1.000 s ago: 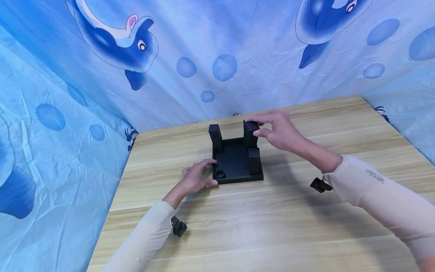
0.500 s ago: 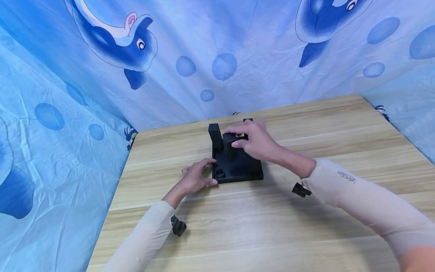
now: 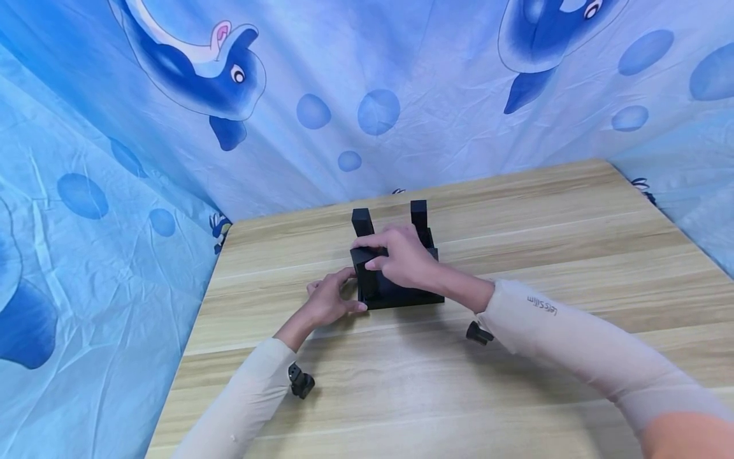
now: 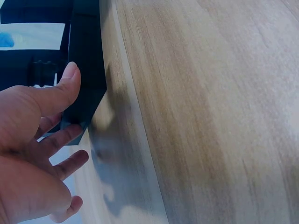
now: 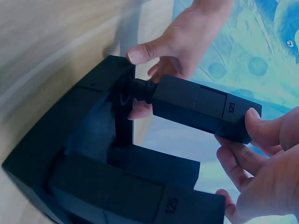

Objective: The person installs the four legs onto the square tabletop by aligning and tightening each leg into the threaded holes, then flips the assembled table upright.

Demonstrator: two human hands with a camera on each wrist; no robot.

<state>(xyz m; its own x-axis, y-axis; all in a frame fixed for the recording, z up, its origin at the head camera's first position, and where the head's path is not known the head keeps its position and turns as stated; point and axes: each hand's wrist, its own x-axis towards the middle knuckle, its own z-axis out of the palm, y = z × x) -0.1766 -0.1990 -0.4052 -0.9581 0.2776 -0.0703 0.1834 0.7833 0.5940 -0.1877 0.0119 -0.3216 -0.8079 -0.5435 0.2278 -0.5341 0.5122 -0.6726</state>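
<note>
A black square tray-like base (image 3: pixel 404 301) rests on the wooden table, its raised rim round a flat panel. My left hand (image 3: pixel 329 301) grips its near left corner, thumb at the front edge and fingers along the left side. My right hand (image 3: pixel 404 258) pinches the top of a black square furniture leg (image 3: pixel 367 280) over that same corner. In the right wrist view the leg, marked 123 (image 5: pixel 201 103), has a threaded end (image 5: pixel 142 89) at the round socket; whether it has entered is unclear.
Black legs stand at the far left corner (image 3: pixel 362 223) and far right corner (image 3: pixel 420 215). The near right leg (image 3: pixel 431 254) is mostly hidden by my right arm. One leg marked 125 (image 5: pixel 135 196) shows in the right wrist view. A blue dolphin-print curtain (image 3: pixel 447 115) hangs behind the table.
My right hand has carried the leg from beside the far right leg, across the panel, to the near left corner. My left hand has stayed at the base's corner.
</note>
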